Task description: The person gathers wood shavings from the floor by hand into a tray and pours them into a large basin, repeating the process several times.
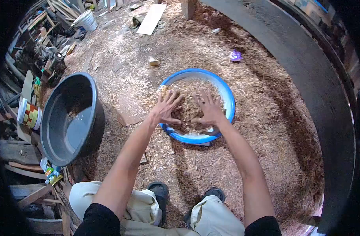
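Observation:
A round basin with a blue rim stands on the ground in front of me, with brown and tan shavings inside it. Over the left part of the shavings, my left hand is spread palm down, its fingers apart. My right hand is spread the same way over the right part. Both hands rest on or just above the material, and the thumbs point toward each other with a gap between them. Neither hand grips anything that I can see.
A large dark tub stands at the left, a striped bucket beside it. Wood scraps and a white bucket lie further back. A purple packet and a white board are on the shavings-covered ground. A long dark beam curves along the right.

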Action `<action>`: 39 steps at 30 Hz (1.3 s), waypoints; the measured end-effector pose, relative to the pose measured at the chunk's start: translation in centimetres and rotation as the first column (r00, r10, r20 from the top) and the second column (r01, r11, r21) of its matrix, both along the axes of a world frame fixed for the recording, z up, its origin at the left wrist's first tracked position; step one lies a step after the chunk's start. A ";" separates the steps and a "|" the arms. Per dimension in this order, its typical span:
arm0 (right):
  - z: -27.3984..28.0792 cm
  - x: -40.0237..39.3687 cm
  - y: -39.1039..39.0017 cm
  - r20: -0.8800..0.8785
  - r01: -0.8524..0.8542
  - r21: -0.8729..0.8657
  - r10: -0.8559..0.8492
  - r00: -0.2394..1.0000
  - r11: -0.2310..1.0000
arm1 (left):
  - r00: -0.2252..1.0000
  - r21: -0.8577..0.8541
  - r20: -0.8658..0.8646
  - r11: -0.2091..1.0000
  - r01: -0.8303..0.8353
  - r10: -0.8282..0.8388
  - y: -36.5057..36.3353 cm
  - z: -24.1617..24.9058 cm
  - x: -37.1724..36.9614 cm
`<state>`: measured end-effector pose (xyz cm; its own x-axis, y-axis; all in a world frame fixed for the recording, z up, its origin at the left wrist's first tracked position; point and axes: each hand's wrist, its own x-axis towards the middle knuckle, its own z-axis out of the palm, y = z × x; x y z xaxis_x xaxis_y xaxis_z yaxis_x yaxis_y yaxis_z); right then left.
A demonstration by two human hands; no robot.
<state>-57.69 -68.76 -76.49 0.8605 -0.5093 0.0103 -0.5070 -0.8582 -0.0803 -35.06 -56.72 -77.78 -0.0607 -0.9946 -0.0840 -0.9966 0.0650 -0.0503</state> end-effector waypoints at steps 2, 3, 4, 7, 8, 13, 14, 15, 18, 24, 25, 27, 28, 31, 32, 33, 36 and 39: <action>0.0 -0.9 0.3 -0.180 0.011 0.023 -0.007 0.984 1.000 | 1.000 -0.003 0.027 1.000 -0.014 0.014 0.2 -1.2 -1.1; -0.2 -1.5 0.4 -0.192 0.052 0.016 -0.048 0.980 0.999 | 0.999 0.005 0.047 1.000 -0.022 0.022 -0.2 -1.6 -2.1; -0.5 -1.9 0.2 -0.101 0.059 0.037 -0.055 0.993 0.998 | 0.997 0.019 -0.061 0.999 -0.049 0.050 -0.6 -1.4 -2.5; -1.3 -5.5 -1.5 0.100 0.157 0.032 -0.160 0.982 0.987 | 0.999 0.042 0.028 0.999 0.015 -0.016 -2.6 0.7 -2.9; -1.3 -7.4 -2.3 0.216 0.212 0.009 -0.209 0.954 0.977 | 0.999 -0.042 0.029 0.998 0.040 -0.039 -3.5 0.4 -3.1; 2.4 -19.9 -3.9 0.166 0.505 0.117 -0.518 0.839 0.855 | 0.988 -0.211 0.020 0.966 0.151 -0.150 -8.6 2.8 -8.4; 2.3 -23.0 -3.8 0.140 0.595 0.073 -0.599 0.788 0.800 | 0.973 -0.208 0.028 0.951 0.228 -0.227 -9.9 2.6 -10.2; 2.0 -26.2 -3.4 0.111 0.679 0.031 -0.678 0.727 0.733 | 0.952 -0.199 0.031 0.931 0.306 -0.306 -10.9 3.0 -12.5; 1.7 -35.7 -0.5 0.049 0.817 0.102 -0.823 0.566 0.567 | 0.892 -0.154 0.117 0.879 0.451 -0.437 -13.4 2.4 -20.3; -1.4 -49.6 8.6 -0.121 0.951 0.109 -0.946 0.302 0.289 | 0.736 -0.051 -0.056 0.738 0.673 -0.675 -14.7 0.9 -35.0; -1.6 -50.3 9.8 -0.120 0.954 0.112 -0.949 0.291 0.278 | 0.728 -0.049 -0.054 0.730 0.682 -0.684 -14.7 0.5 -36.8; -2.0 -51.4 11.9 -0.192 0.961 0.089 -0.943 0.274 0.261 | 0.709 -0.018 0.014 0.709 0.705 -0.705 -14.8 -0.6 -40.0; -3.4 -51.9 12.2 -0.192 0.960 0.097 -0.942 0.276 0.262 | 0.722 -0.026 0.035 0.722 0.691 -0.691 -14.8 -1.3 -41.0; -6.6 -51.5 11.9 -0.087 0.946 0.203 -0.958 0.273 0.251 | 0.752 -0.033 0.052 0.752 0.659 -0.657 -14.7 -2.7 -42.2; -7.3 -49.9 11.5 0.017 0.933 0.298 -0.979 0.205 0.200 | 0.774 -0.064 0.008 0.773 0.632 -0.633 -14.9 -3.4 -41.8; -7.7 -48.4 10.8 0.111 0.905 0.395 -0.986 0.122 0.157 | 0.781 -0.057 0.008 0.780 0.623 -0.624 -15.6 -3.5 -40.9; -11.7 -46.3 7.3 0.200 0.939 0.293 -0.972 0.123 0.179 | 0.880 -0.145 -0.020 0.873 0.466 -0.474 -17.5 -4.2 -37.4; -11.4 -44.8 5.0 0.252 0.932 0.314 -0.962 0.100 0.179 | 0.919 -0.157 0.022 0.906 0.392 -0.394 -19.0 -5.9 -35.1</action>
<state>-102.53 -63.78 -87.88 -0.3922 -0.9175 0.0666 -0.8231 0.3177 -0.4707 -70.12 -75.73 -83.66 -0.4492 -0.8905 0.0723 -0.8925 0.4436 -0.0815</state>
